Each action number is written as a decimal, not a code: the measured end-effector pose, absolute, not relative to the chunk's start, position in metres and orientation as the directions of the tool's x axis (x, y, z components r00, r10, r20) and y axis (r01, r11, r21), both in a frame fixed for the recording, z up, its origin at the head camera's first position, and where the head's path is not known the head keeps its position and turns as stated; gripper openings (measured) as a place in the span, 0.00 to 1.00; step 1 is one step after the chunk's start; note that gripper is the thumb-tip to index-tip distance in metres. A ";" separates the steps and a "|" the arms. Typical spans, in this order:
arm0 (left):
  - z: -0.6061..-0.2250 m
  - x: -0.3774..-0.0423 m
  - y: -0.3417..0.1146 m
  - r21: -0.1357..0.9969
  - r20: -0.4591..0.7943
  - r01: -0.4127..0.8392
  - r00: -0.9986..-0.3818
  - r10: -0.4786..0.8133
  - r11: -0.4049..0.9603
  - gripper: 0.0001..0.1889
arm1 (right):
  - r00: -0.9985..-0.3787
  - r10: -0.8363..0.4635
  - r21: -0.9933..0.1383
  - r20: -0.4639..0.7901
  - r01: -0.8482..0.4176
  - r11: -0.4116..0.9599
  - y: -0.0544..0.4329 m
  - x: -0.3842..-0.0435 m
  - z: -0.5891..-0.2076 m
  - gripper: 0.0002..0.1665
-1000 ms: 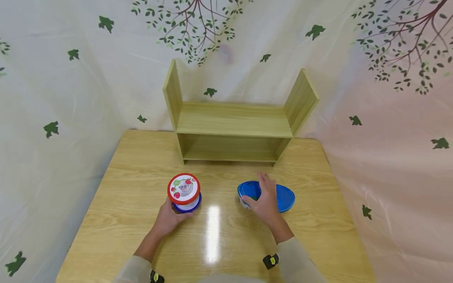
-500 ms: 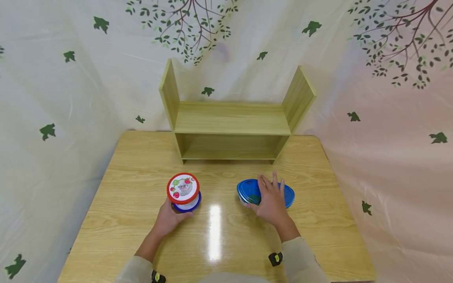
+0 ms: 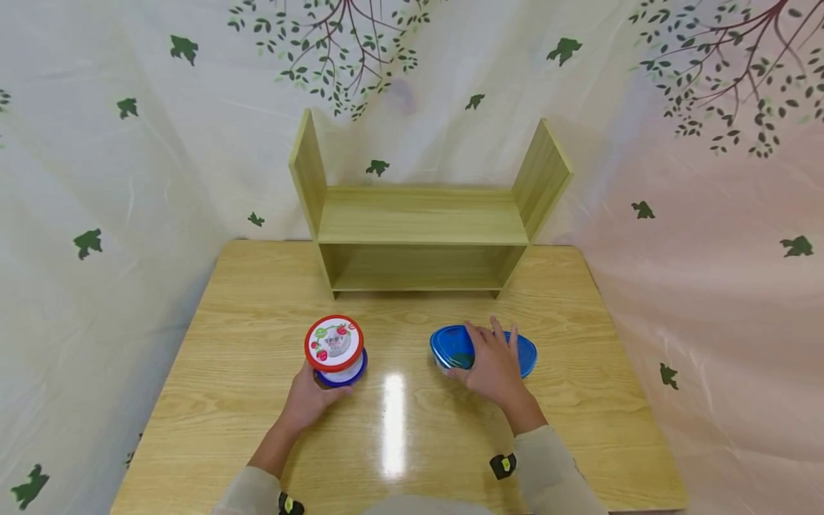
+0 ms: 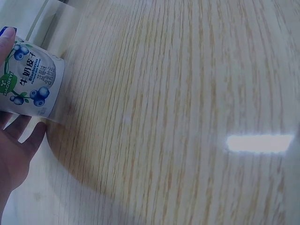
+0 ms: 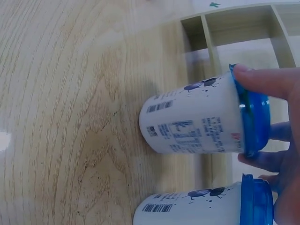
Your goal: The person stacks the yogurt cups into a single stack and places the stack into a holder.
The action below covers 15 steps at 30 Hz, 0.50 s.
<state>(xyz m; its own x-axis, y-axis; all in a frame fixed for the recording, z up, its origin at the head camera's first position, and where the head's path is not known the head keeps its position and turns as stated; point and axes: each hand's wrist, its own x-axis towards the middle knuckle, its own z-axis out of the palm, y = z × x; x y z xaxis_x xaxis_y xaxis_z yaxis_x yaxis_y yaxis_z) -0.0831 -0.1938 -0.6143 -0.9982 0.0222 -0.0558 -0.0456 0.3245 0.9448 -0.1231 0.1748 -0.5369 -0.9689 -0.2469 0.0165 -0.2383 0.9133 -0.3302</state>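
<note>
My left hand (image 3: pixel 305 397) holds a white blueberry-printed dairy cup (image 4: pixel 33 77) with a blue lid, fingers and thumb on either side of it. On that cup stands another cup with a red-rimmed, strawberry-printed lid (image 3: pixel 334 343). To the right, two white cups with blue lids stand side by side on the table. My right hand (image 3: pixel 496 368) reaches over them and grips the left blue-lidded cup (image 5: pixel 192 119) at its lid, thumb on one side and fingers on the other. The other blue-lidded cup (image 5: pixel 187 208) is partly hidden by the hand in the head view.
A two-level wooden shelf (image 3: pixel 421 218) with upright side panels stands at the back of the wooden table (image 3: pixel 244 307). Behind it hangs a pale cloth (image 3: pixel 444 43) printed with leaves and birds.
My right hand has come down onto the left blue-lidded cup, its thumb and fingers closing about the lid. My left hand and its stacked cups have stayed in place.
</note>
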 end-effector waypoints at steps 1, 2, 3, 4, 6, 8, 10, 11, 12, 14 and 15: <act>-0.614 -0.083 -0.194 0.944 -0.058 -0.048 -0.998 0.020 0.327 0.54 | -0.969 -0.247 -0.341 0.021 -0.239 0.909 0.174 -0.124 -0.536 0.60; -0.614 -0.083 -0.194 0.942 -0.061 -0.051 -0.998 0.019 0.331 0.54 | -0.969 -0.245 -0.349 0.023 -0.237 0.907 0.174 -0.125 -0.536 0.60; -0.613 -0.083 -0.194 0.942 -0.064 -0.055 -0.998 0.017 0.330 0.54 | -0.969 -0.245 -0.361 0.028 -0.238 0.902 0.173 -0.125 -0.535 0.61; -0.613 -0.083 -0.194 0.941 -0.066 -0.056 -0.998 0.020 0.334 0.54 | -0.970 -0.241 -0.378 0.028 -0.234 0.896 0.173 -0.125 -0.535 0.61; -0.613 -0.083 -0.193 0.941 -0.073 -0.062 -0.997 0.021 0.334 0.54 | -0.974 -0.226 -0.432 0.031 -0.217 0.875 0.171 -0.125 -0.533 0.62; -0.613 -0.083 -0.193 0.941 -0.074 -0.063 -0.997 0.021 0.332 0.54 | -0.980 -0.197 -0.512 0.029 -0.184 0.839 0.170 -0.126 -0.531 0.61; -0.614 -0.084 -0.193 0.942 -0.069 -0.058 -0.997 0.023 0.332 0.54 | -0.987 -0.161 -0.619 0.018 -0.138 0.773 0.168 -0.126 -0.528 0.61; -0.614 -0.084 -0.193 0.943 -0.069 -0.058 -0.997 0.021 0.329 0.54 | -0.989 -0.146 -0.673 0.014 -0.118 0.730 0.167 -0.126 -0.526 0.60; -0.614 -0.084 -0.193 0.943 -0.066 -0.055 -0.998 0.022 0.329 0.54 | -0.991 -0.132 -0.722 0.008 -0.097 0.685 0.167 -0.127 -0.525 0.60; -0.614 -0.084 -0.192 0.942 -0.062 -0.051 -0.998 0.024 0.332 0.54 | -0.994 -0.106 -0.796 -0.007 -0.059 0.603 0.165 -0.127 -0.522 0.60; -0.614 -0.084 -0.192 0.942 -0.063 -0.052 -0.998 0.021 0.332 0.54 | -0.995 -0.097 -0.824 -0.013 -0.044 0.565 0.165 -0.128 -0.521 0.60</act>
<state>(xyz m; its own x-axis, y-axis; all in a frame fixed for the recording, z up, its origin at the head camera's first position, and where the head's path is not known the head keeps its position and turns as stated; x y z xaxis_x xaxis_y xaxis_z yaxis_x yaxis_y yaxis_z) -0.0838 -0.1918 -0.6143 -0.9978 0.0214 -0.0630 -0.0524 0.3316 0.9420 -0.1280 0.1646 -0.5206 -0.9952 -0.0968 -0.0132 -0.0440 0.5651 -0.8239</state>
